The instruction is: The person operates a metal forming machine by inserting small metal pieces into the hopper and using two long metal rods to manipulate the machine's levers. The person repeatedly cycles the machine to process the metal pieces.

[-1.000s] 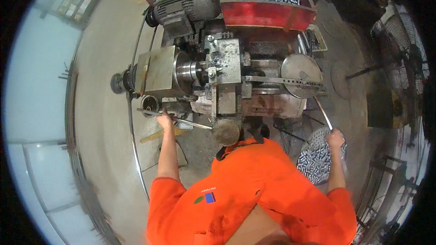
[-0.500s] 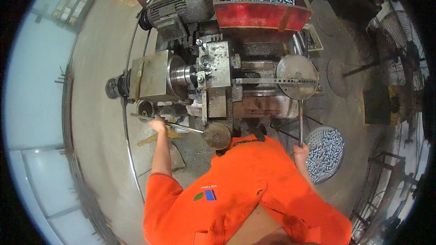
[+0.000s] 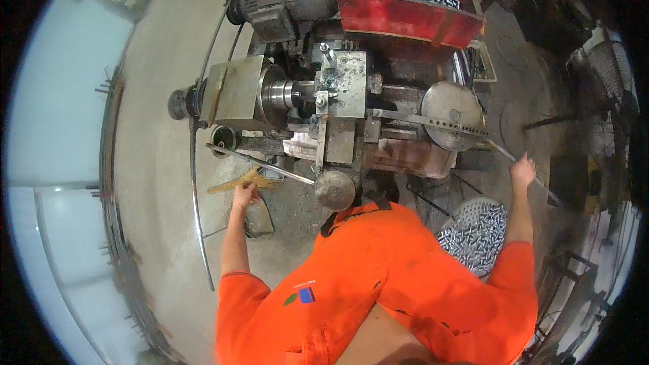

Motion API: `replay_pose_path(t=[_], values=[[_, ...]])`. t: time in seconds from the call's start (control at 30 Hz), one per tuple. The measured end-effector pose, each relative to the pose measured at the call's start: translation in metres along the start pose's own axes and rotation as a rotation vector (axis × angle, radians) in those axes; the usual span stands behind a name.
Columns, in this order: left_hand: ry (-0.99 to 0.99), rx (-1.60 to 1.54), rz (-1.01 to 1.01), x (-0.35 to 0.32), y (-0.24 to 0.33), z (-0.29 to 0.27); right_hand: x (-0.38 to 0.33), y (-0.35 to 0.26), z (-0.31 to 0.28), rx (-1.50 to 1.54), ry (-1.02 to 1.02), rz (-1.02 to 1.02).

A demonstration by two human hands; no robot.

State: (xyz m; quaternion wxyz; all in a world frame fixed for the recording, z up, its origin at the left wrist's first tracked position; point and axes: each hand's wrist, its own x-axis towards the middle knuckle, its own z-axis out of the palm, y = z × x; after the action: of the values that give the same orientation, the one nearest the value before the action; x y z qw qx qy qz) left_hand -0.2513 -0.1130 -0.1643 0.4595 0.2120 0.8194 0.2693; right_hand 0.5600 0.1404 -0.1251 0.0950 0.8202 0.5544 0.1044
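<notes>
My right hand [image 3: 522,169] is wrapped round a long metal lever [image 3: 545,192], which slants out to the right from a round disc [image 3: 454,113] and a flat bar with holes [image 3: 433,120] on a lathe-like machine [image 3: 345,84]. My left hand [image 3: 245,194] is off the other lever [image 3: 270,167] and just below it, over a yellowish piece [image 3: 233,182] on the floor. Its fingers are loosely bent and apart, with nothing visible in them. That second lever runs to a round handwheel [image 3: 335,190] near my waist. A spindle [image 3: 280,93] faces the tool block.
A red box [image 3: 405,19] of short shiny metal parts stands at the back. A round perforated tray [image 3: 476,211] with more such parts is by my right arm. A dark motor [image 3: 287,1] sits back left. A long thin rod [image 3: 196,209] stands left of the machine.
My left hand has let go of its lever and dropped slightly below it. My right hand has swung its lever outward and up to the right. The view has shifted slightly.
</notes>
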Motion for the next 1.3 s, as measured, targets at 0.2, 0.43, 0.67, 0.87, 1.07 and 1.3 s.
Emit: replay_pose_path(t=[0.2, 0.43, 0.67, 0.87, 1.07, 1.3], values=[[0.246, 0.705, 0.283, 0.05, -0.028, 0.015, -0.092, -0.075, -0.03, 0.532, 0.148, -0.201], [0.141, 1.266, 0.416, 0.084, -0.006, 0.036, -0.242, -0.06, 0.019, 0.538, -0.353, -0.247], [0.56, 0.584, 0.046, 0.122, -0.095, 0.14, -0.257, -0.055, 0.0, 0.656, -0.473, -0.203], [0.061, 1.049, 0.277, 0.101, -0.042, 0.055, -0.204, -0.09, -0.045, 0.531, -0.428, -0.324], [0.17, 0.911, 0.124, 0.067, -0.042, 0.062, -0.117, -0.222, -0.168, 0.719, -0.112, -0.58], [0.493, 0.561, 0.239, -0.017, 0.035, -0.075, -0.131, -0.407, -0.266, 0.841, 0.029, -1.271]])
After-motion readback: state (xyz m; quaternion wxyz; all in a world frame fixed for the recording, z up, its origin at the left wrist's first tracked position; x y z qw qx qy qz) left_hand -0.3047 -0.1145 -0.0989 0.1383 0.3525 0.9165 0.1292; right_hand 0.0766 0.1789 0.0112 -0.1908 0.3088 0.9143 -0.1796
